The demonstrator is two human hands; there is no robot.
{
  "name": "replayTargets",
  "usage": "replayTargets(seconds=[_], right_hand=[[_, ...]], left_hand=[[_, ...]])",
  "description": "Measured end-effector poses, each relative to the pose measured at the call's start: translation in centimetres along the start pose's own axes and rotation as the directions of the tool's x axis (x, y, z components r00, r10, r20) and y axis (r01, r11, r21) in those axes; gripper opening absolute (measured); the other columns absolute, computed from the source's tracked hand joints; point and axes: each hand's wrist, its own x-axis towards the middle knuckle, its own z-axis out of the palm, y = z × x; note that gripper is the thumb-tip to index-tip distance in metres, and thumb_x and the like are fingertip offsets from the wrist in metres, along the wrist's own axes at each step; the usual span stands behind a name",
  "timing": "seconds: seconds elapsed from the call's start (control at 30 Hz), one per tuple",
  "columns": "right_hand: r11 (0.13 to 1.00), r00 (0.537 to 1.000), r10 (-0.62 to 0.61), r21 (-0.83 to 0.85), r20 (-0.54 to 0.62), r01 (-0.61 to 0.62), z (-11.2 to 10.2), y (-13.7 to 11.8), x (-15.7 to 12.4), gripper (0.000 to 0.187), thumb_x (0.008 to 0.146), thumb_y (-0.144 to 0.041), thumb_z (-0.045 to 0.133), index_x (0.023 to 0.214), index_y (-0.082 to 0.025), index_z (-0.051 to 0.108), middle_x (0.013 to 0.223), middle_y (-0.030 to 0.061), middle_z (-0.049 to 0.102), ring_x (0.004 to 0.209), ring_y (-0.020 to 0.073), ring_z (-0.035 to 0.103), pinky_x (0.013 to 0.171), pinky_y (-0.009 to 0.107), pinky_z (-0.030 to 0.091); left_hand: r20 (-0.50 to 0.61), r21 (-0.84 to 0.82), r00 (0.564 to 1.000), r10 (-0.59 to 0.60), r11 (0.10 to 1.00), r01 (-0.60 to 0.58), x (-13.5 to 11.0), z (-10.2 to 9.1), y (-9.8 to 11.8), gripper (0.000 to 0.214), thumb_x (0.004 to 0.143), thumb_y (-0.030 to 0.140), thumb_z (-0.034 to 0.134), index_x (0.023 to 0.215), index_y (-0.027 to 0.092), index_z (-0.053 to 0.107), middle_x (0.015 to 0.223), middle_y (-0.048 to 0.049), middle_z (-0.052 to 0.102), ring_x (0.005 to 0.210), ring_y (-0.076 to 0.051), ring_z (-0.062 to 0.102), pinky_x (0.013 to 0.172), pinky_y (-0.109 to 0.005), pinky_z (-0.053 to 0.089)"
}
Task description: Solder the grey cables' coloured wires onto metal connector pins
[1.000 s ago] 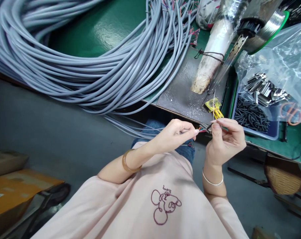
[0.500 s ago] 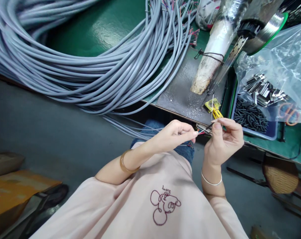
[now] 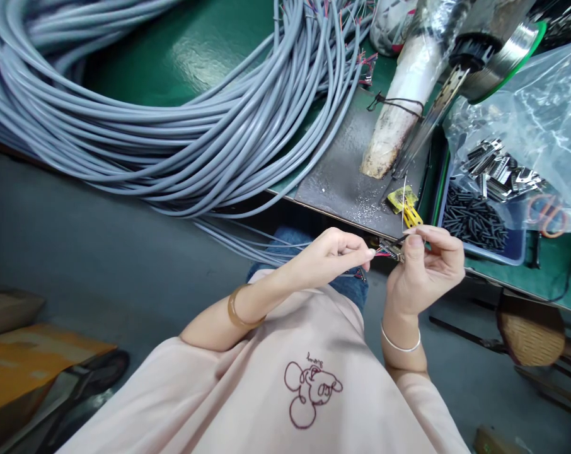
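Note:
My left hand [image 3: 345, 252] is closed in a pinch on thin coloured wires [image 3: 382, 253], red and blue among them. These wires run toward a small metal connector [image 3: 392, 250] with a row of pins, just off the bench edge. My right hand [image 3: 422, 268] is pinched beside that connector, its thumb and forefinger on a slim black tube [image 3: 401, 239]. The fingertips partly cover both the tube and the connector. A thin strand of solder wire [image 3: 403, 205] stands upright just above the right fingertips, by a yellow clip-like piece [image 3: 412, 215] and a yellow sponge [image 3: 399, 198].
Thick bundles of grey cable [image 3: 195, 139] cover the bench's left side. A wrapped white tube [image 3: 394, 126] slants over a dark, solder-flecked plate [image 3: 333, 170]. Right of it stand a solder spool [image 3: 507, 63] and a blue tray [image 3: 515, 252] with black tubes and metal connectors.
My right hand has shifted slightly right with the black tube, away from the left fingertips. More of the connector shows between the hands. My left hand has hardly moved.

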Motion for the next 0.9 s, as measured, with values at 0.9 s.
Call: replayTargets(seconds=[0.9], right_hand=[[0.961, 0.92, 0.264, -0.158, 0.29, -0.226, -1.3, -0.5, -0.3, 0.003, 0.084, -0.023, 0.074, 0.087, -0.023, 0.073, 0.086, 0.0007, 0.073, 0.076, 0.0128, 0.071, 0.059, 0.022, 0.056]], left_hand=[[-0.041, -0.038, 0.999, 0.036, 0.999, -0.038, -0.4, -0.4, 0.2, 0.032, 0.094, 0.038, 0.06, 0.079, 0.011, 0.067, 0.067, 0.0008, 0.056, 0.06, -0.007, 0.041, 0.057, -0.022, 0.031]])
